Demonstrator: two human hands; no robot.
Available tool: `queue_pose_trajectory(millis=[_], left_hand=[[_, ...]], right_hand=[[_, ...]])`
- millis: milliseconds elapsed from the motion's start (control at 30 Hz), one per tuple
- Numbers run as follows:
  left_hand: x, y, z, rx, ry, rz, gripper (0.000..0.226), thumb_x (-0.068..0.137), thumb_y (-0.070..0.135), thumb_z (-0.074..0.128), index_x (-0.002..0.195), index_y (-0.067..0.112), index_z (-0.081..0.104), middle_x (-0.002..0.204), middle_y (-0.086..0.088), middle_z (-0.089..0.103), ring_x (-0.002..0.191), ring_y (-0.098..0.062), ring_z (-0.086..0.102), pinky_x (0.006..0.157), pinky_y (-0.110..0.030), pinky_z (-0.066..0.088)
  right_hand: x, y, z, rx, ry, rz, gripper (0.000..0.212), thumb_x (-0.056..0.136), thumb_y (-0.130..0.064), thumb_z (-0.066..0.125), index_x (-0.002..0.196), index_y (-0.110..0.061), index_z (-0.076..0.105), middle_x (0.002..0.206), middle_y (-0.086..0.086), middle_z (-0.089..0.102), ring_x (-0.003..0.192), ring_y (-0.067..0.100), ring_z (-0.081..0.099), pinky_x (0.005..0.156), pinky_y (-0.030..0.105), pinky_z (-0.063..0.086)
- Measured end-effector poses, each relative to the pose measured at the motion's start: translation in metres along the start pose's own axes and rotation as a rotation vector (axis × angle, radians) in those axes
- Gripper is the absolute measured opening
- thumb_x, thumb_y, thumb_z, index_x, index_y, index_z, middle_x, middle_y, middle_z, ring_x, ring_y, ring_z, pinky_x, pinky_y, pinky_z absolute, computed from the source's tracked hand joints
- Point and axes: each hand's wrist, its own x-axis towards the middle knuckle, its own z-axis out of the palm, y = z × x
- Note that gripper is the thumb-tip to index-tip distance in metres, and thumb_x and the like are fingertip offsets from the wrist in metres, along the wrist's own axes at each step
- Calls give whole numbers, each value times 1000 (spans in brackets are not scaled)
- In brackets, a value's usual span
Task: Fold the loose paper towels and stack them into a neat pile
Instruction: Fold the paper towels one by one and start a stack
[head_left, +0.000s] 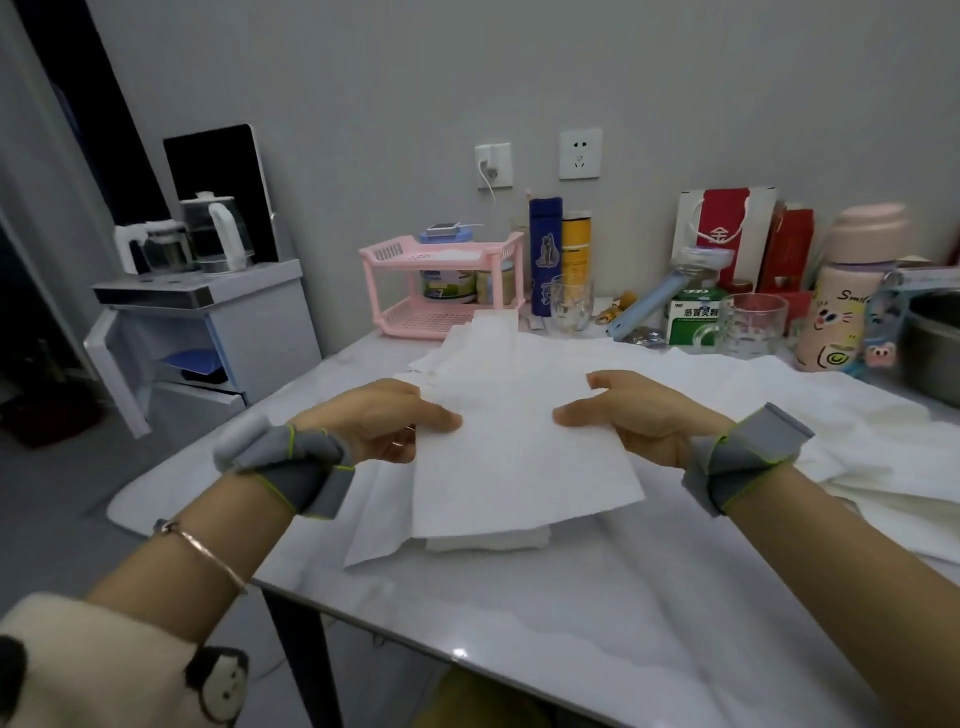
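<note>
I hold one white paper towel (511, 447) above the table between both hands. My left hand (384, 423) pinches its left edge, thumb on top. My right hand (631, 418) pinches its right edge the same way. Under the sheet's near edge lies a small pile of folded towels (488, 541). More loose towels (483, 343) are spread further back, and others (852, 457) lie crumpled to the right. Both wrists wear grey straps.
The white table (467, 623) carries a pink two-tier rack (441, 283), glass cups (748, 325), bottles, a green box (693, 317), a pink flask (852, 291) and a metal pot (935, 348) along the back and right. A water dispenser cabinet (208, 332) stands at left.
</note>
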Motion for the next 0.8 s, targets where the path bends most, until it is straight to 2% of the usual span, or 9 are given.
queue_pose_trajectory(millis=[133,233,333,433,533,600,667,733,800], left_hand=[[14,-10,5,6,134,15,26,78,18,74,79,15,48,62,0,53,48,-11,43,42,-14,42],[23,-17,13,67,150,55,27,80,18,73,84,12,48,64,-3,46,50,-14,39,41,-15,37],[29,-22,17,121,179,84,27,79,20,74,79,12,49,65,-4,50,51,-13,43,38,-12,35],[32,-28,19,179,197,103,28,77,24,76,71,15,50,64,1,54,51,-10,47,38,-13,35],[36,-38,21,257,265,133,31,74,32,77,87,16,53,83,-1,56,68,-13,49,47,-20,35],[36,-45,19,278,328,144,40,75,37,76,99,15,53,98,-3,55,82,-16,50,53,-20,35],[34,-53,11,312,386,144,38,79,36,72,104,14,52,106,-6,56,84,-16,51,56,-20,35],[28,-62,1,400,433,100,41,82,33,69,112,11,52,115,-10,55,88,-18,52,67,-25,41],[24,-72,-8,511,436,-25,53,82,40,67,121,10,50,124,-13,50,107,-27,50,89,-34,43]], right_hand=[[2,3,-5,-80,-11,-57,32,78,2,68,106,-6,55,109,15,66,88,27,67,68,34,57],[3,5,-8,-136,31,-66,33,78,-2,70,102,-12,51,102,12,64,82,24,66,60,29,55],[6,9,-9,-198,43,-68,41,77,-5,72,109,-12,47,95,7,63,77,21,65,56,26,54],[9,12,-11,-253,50,-62,49,76,-8,74,116,-11,46,104,11,62,81,23,65,62,28,55],[13,16,-14,-376,51,-22,62,76,-16,76,127,-13,41,110,9,57,87,25,64,72,34,56],[13,17,-14,-485,71,-16,75,76,-21,76,136,-13,31,112,8,52,82,20,61,69,29,54],[14,17,-16,-581,200,-110,84,77,-23,75,141,-10,23,125,13,45,89,22,58,72,29,50],[12,12,-20,-691,369,-290,76,80,-23,72,139,-10,27,130,15,44,103,25,53,76,27,40],[5,4,-16,-759,411,-457,54,83,-23,68,130,-12,43,120,10,53,97,19,52,74,24,37]])
